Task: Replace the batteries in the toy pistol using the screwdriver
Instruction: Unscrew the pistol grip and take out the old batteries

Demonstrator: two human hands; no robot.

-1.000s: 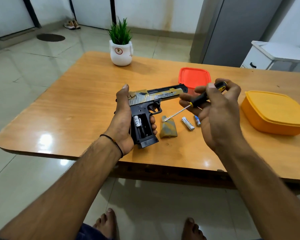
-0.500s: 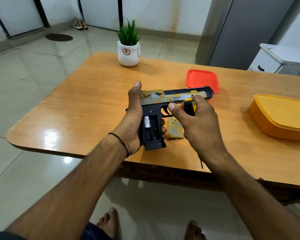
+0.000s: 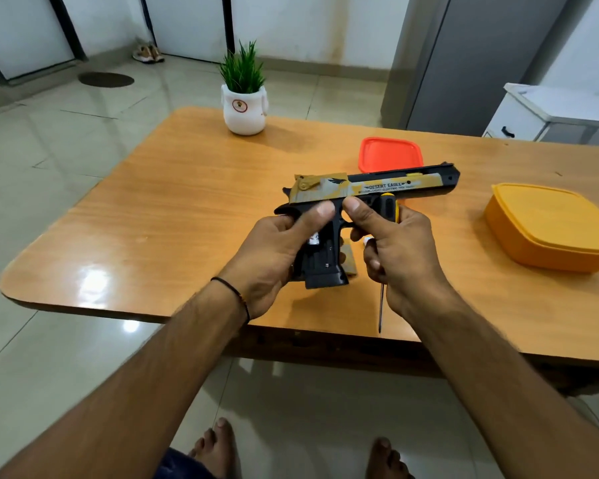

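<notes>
My left hand [image 3: 277, 250]: fingers curled round the grip of the toy pistol [image 3: 377, 186], thumb laid across the frame. My right hand [image 3: 400, 250]: fingers closed on the screwdriver [image 3: 388, 204], black-and-yellow handle up by the trigger guard, shaft pointing back toward me; thumb tip touching the frame beside the left thumb. Pistol held just above the desk [image 3: 153, 219], barrel to the right, grip side open with one battery [image 3: 313, 238] showing inside. Loose grip cover [image 3: 350, 259] on the desk beneath, partly hidden. Further out: red lid [image 3: 389, 155], orange container [image 3: 550, 226], potted plant [image 3: 244, 108].
</notes>
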